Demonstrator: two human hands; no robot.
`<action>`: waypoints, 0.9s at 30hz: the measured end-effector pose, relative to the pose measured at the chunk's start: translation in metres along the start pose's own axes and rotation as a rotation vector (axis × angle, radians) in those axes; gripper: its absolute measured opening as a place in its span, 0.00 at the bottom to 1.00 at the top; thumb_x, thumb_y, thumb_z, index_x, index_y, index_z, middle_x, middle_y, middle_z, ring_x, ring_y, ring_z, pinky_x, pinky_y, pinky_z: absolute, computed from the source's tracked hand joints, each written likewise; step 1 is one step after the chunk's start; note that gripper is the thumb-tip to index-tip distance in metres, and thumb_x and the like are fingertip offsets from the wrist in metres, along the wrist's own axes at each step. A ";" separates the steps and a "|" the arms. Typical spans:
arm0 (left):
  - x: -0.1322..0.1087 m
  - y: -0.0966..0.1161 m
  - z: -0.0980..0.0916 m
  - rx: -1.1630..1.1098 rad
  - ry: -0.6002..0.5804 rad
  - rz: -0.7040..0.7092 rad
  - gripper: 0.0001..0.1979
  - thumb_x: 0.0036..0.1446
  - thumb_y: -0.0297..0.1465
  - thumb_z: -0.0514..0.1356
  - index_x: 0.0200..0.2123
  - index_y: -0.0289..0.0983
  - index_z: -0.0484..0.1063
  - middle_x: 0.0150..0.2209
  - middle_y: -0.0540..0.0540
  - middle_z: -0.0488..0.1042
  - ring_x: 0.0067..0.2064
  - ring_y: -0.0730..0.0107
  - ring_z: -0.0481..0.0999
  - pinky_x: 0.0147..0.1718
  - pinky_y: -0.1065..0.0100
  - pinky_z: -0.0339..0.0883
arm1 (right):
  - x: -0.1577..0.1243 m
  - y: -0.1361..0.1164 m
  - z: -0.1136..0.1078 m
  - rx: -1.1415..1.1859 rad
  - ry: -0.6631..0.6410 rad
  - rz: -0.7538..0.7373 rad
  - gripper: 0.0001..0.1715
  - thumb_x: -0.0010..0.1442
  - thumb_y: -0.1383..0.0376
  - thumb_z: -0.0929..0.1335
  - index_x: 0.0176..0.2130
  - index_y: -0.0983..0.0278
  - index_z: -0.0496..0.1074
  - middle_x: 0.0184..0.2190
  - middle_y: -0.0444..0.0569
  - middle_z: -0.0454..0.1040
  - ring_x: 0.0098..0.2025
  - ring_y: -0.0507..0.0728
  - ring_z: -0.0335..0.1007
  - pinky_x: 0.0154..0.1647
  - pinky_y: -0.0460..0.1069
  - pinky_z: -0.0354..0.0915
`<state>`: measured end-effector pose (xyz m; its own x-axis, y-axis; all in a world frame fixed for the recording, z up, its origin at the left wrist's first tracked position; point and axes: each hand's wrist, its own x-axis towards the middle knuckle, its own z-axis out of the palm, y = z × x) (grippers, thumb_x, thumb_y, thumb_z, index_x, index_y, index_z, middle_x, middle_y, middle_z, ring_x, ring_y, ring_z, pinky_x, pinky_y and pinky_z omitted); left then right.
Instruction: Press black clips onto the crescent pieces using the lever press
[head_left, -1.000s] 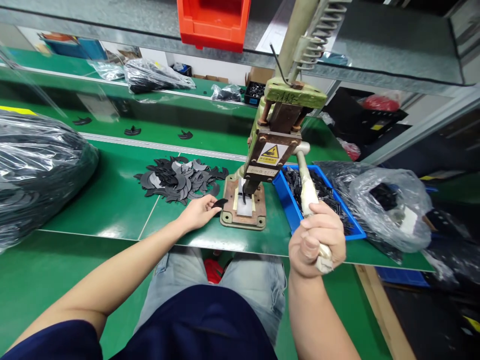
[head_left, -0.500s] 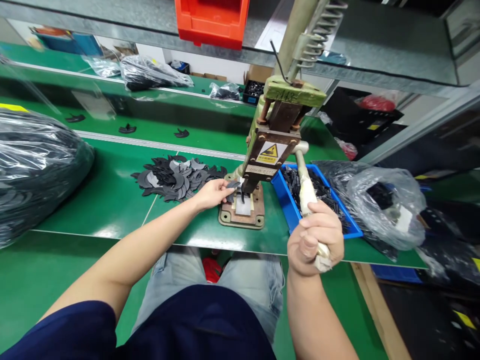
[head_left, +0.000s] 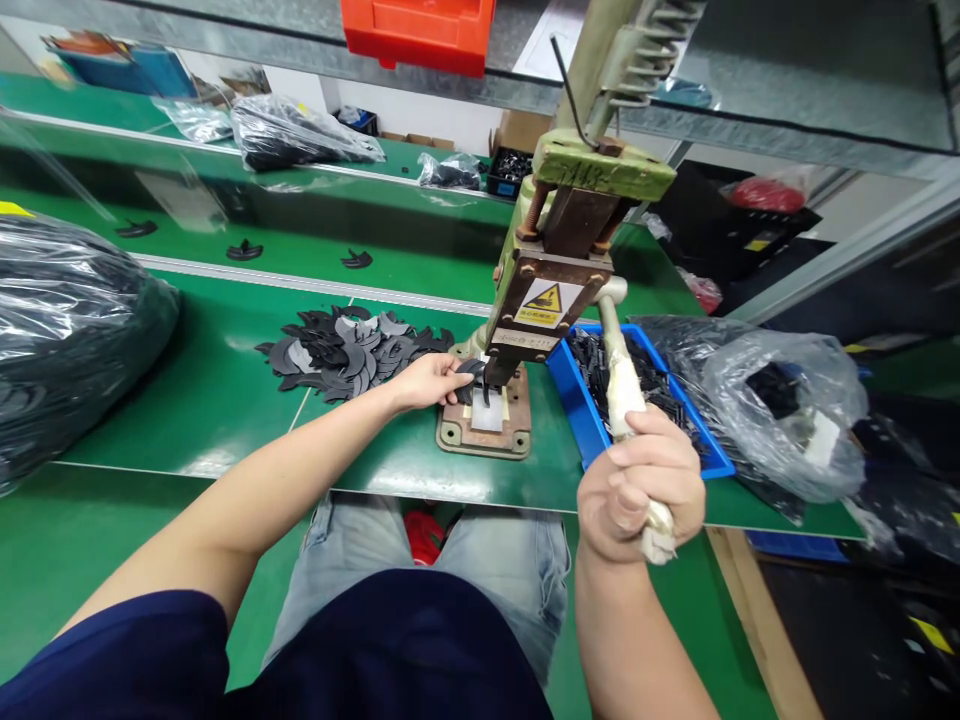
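Note:
A green hand press (head_left: 559, 240) stands on a metal base plate (head_left: 484, 432) on the green table (head_left: 217, 400). My left hand (head_left: 429, 381) pinches a flat black crescent-shaped part (head_left: 471, 371) and holds it at the press's die, under the ram. My right hand (head_left: 642, 485) is closed around the cloth-wrapped press lever (head_left: 621, 378), which slants down toward me. A loose pile of the same black parts (head_left: 349, 350) lies just left of the press.
A blue tray (head_left: 581, 412) of black parts sits right of the press, with a clear plastic bag (head_left: 780, 400) beyond it. A big bag of black parts (head_left: 67, 330) lies at far left. An orange bin (head_left: 416, 30) sits on the shelf above. Single parts lie on the conveyor behind.
My left hand lifted the black part from the table beside the base plate and moved it right, under the press ram. My right hand stayed on the lever.

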<state>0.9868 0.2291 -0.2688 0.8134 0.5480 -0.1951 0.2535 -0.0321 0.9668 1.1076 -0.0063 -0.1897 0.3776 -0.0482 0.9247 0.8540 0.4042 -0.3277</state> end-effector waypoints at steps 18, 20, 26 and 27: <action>0.001 0.004 0.002 -0.058 -0.028 -0.136 0.17 0.66 0.36 0.70 0.31 0.37 0.66 0.20 0.47 0.78 0.21 0.72 0.78 0.21 0.76 0.68 | 0.001 0.002 0.001 0.029 0.008 -0.022 0.21 0.66 0.54 0.70 0.26 0.58 0.63 0.23 0.41 0.63 0.36 0.59 0.74 0.50 0.64 0.70; 0.002 0.007 0.002 -0.056 -0.041 -0.172 0.18 0.65 0.36 0.70 0.30 0.37 0.66 0.20 0.48 0.77 0.21 0.72 0.78 0.21 0.76 0.69 | 0.002 0.002 0.002 0.029 0.004 -0.011 0.20 0.66 0.55 0.70 0.26 0.58 0.63 0.23 0.41 0.62 0.36 0.59 0.74 0.50 0.64 0.70; 0.005 0.018 -0.002 -0.025 -0.093 -0.291 0.17 0.63 0.37 0.72 0.31 0.37 0.68 0.19 0.48 0.77 0.19 0.72 0.77 0.20 0.76 0.68 | -0.001 0.002 0.003 -0.014 0.010 -0.020 0.22 0.66 0.53 0.69 0.26 0.58 0.61 0.22 0.41 0.61 0.35 0.59 0.73 0.48 0.65 0.71; 0.005 0.020 -0.003 -0.031 -0.104 -0.309 0.18 0.63 0.38 0.72 0.31 0.37 0.68 0.19 0.47 0.77 0.19 0.72 0.77 0.20 0.76 0.68 | -0.001 0.001 0.003 -0.038 0.010 -0.025 0.22 0.67 0.53 0.68 0.26 0.58 0.61 0.22 0.41 0.60 0.34 0.59 0.73 0.47 0.65 0.72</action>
<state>0.9948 0.2336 -0.2505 0.7499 0.4395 -0.4944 0.4822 0.1486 0.8634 1.1073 -0.0031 -0.1901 0.3592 -0.0668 0.9309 0.8761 0.3679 -0.3116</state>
